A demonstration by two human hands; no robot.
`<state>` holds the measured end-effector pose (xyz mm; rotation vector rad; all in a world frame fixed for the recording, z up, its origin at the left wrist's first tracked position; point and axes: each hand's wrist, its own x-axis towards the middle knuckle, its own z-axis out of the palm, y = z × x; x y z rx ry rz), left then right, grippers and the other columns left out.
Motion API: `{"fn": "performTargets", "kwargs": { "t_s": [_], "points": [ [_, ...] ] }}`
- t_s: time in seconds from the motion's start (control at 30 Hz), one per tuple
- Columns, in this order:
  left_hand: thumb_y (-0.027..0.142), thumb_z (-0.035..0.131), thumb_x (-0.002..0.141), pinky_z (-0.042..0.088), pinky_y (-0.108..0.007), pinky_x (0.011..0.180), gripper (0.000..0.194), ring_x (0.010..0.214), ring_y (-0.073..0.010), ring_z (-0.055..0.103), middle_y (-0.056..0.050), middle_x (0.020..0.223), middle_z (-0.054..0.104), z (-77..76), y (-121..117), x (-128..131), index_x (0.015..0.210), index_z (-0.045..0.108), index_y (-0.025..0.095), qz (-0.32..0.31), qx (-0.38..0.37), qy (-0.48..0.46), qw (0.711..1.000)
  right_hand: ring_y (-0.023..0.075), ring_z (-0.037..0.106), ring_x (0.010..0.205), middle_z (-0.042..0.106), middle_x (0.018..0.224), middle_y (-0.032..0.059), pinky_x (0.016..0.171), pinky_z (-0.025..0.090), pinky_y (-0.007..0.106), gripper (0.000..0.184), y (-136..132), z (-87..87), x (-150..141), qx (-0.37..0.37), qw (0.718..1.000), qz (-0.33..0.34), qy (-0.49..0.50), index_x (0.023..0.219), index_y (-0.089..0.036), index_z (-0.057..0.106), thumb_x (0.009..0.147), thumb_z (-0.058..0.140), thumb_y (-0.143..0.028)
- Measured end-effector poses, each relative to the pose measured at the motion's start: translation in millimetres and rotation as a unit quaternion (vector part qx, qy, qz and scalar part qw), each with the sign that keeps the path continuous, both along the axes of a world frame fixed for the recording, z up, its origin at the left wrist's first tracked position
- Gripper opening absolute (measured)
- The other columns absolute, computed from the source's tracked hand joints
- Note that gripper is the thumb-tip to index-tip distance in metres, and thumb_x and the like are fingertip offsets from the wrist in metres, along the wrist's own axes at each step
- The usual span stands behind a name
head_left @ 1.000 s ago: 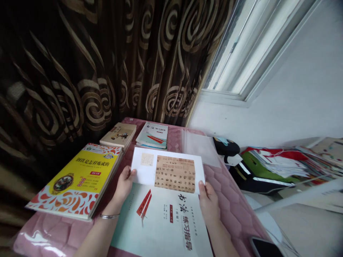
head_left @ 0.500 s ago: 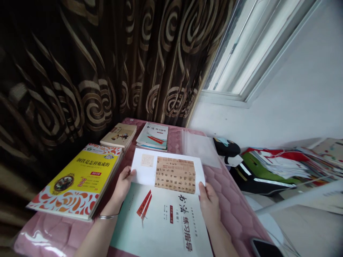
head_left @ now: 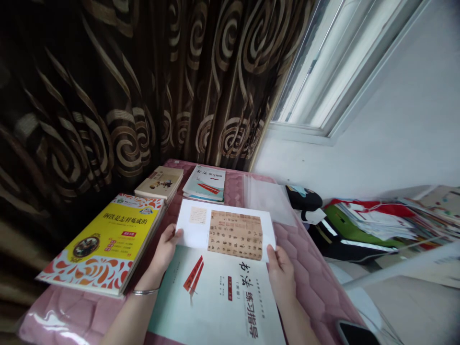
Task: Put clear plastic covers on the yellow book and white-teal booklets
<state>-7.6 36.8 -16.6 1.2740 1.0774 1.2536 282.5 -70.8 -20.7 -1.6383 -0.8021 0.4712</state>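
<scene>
A pale green calligraphy book (head_left: 215,297), its cover lettered in black and red, lies in front of me. At its far side a white flap or page (head_left: 194,235) with a brown calligraphy picture is turned up. My left hand (head_left: 167,247), with a silver bangle on the wrist, pinches the left edge of this page between thumb and fingers. On the opposite edge my right hand (head_left: 281,268) grips the same page, thumb on top. The fingers beneath the paper are partly hidden.
A yellow book (head_left: 124,230) lies on the left, with a tan book (head_left: 160,182) beyond it. Farther back is a small stack of pale booklets (head_left: 206,181) on the pink quilted tabletop (head_left: 305,258). A clear plastic sheet (head_left: 268,194), a phone (head_left: 355,333) and a green-black bag (head_left: 345,235) are to the right.
</scene>
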Motion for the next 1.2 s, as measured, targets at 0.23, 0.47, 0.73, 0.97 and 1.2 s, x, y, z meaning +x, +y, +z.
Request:
{"fn": "performTargets", "kwargs": {
  "t_s": [0.23,0.47,0.73,0.97,1.2],
  "points": [
    [0.062,0.065,0.068,0.031,-0.024,0.058,0.046,0.06,-0.0128,0.039,0.006,0.06,0.041,-5.6,5,3,0.064,0.043,0.022,0.046,0.011,0.039,0.998,0.0206,0.055,0.071,0.061,0.07,0.0007,0.064,0.043,0.03,0.05,-1,-1.8,3,-0.035,0.999,-0.015,-0.026,0.076,-0.022,0.057,0.075,0.051,-0.072],
    [0.058,0.064,0.072,0.032,-0.024,0.057,0.042,0.061,-0.0128,0.04,0.006,0.061,0.043,-4.7,3,3,0.065,0.044,0.021,0.033,0.017,0.037,0.999,0.0234,0.059,0.079,0.068,0.084,0.0045,0.066,0.045,0.031,0.05,-1,1.2,1,-0.02,0.999,-0.037,-0.003,0.083,-0.022,0.06,0.074,0.051,-0.07],
    [0.052,0.067,0.072,0.039,-0.025,0.064,0.035,0.068,-0.0154,0.05,0.002,0.069,0.055,1.8,1,2,0.074,0.052,0.02,-0.005,0.009,-0.002,1.0,0.0219,0.059,0.072,0.066,0.075,0.0036,0.063,0.044,0.03,0.051,1,1.2,2,-0.046,0.997,-0.016,-0.057,0.076,-0.022,0.056,0.079,0.043,-0.072],
    [0.054,0.067,0.069,0.036,-0.024,0.059,0.04,0.061,-0.0126,0.044,0.005,0.061,0.047,-2.5,4,5,0.066,0.044,0.022,0.033,0.022,0.018,0.999,0.0239,0.062,0.075,0.069,0.08,0.0051,0.063,0.047,0.031,0.055,0,0.9,2,-0.039,0.999,-0.02,-0.025,0.084,-0.022,0.059,0.077,0.045,-0.075],
    [0.056,0.067,0.07,0.034,-0.023,0.058,0.043,0.061,-0.0121,0.042,0.006,0.061,0.045,-8.4,6,5,0.066,0.043,0.022,0.033,0.029,0.011,0.999,0.022,0.06,0.071,0.064,0.069,0.0017,0.062,0.045,0.03,0.049,3,-7.4,2,-0.038,0.995,-0.021,-0.093,0.072,-0.025,0.051,0.082,0.04,-0.072]
  ]
}}
